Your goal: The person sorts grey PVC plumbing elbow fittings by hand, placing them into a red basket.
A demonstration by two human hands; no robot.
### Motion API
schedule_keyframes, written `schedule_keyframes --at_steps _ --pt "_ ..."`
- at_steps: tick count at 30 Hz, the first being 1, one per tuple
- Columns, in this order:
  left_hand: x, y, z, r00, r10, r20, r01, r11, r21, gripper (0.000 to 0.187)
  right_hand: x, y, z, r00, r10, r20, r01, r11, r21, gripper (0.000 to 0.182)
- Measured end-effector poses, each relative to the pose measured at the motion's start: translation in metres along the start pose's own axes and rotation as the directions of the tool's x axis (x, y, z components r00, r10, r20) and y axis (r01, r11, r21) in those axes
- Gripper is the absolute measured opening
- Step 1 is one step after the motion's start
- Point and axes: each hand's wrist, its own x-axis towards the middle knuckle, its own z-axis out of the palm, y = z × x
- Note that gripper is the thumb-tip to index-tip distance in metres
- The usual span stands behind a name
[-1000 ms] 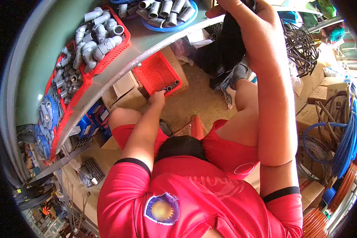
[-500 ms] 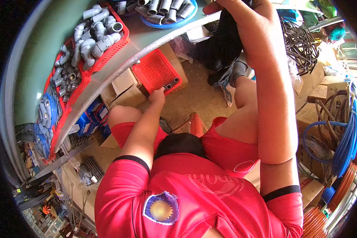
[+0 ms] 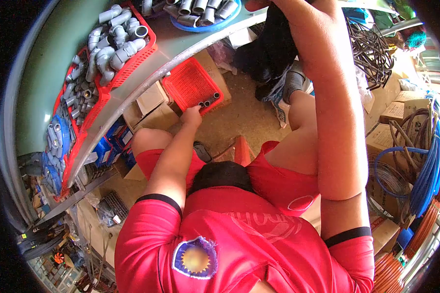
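My left hand (image 3: 191, 115) reaches down to the near corner of a red plastic basket (image 3: 186, 83). Its fingers look curled at the rim, beside short grey pipe fittings (image 3: 207, 103) with dark round openings; what they grip, if anything, is hidden. Close to the camera, my right hand (image 3: 318, 17) is raised at the top edge. Most of its fingers are cut off by the frame, so its hold cannot be seen. Just left of it and partly behind it is a black, fabric-like thing (image 3: 276, 46).
A green-grey table (image 3: 168, 44) carries a red basket of grey pipe elbows (image 3: 124, 53) and a blue basket of fittings (image 3: 208, 31). Cardboard boxes (image 3: 154, 115) stand beneath it. At right are coiled blue hose (image 3: 425, 180) and dark bent rods (image 3: 369, 53).
The view has shifted slightly. My left hand stays at the corner of the red basket, and my right arm remains raised in nearly the same place.
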Motion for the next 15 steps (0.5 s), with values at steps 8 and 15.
schedule_keyframes --at_steps 8,15 --pt "0.006 0.016 -0.016 0.999 0.049 0.004 -0.049 0.998 0.04 0.108 -0.005 0.004 -0.007 0.99 -0.118 0.077 0.116 0.993 0.021 0.037" --pt "0.048 0.004 0.036 0.999 0.047 0.017 -0.047 0.998 -0.042 0.087 0.0 0.009 -0.008 0.992 -0.098 0.077 0.097 0.995 0.022 0.036"
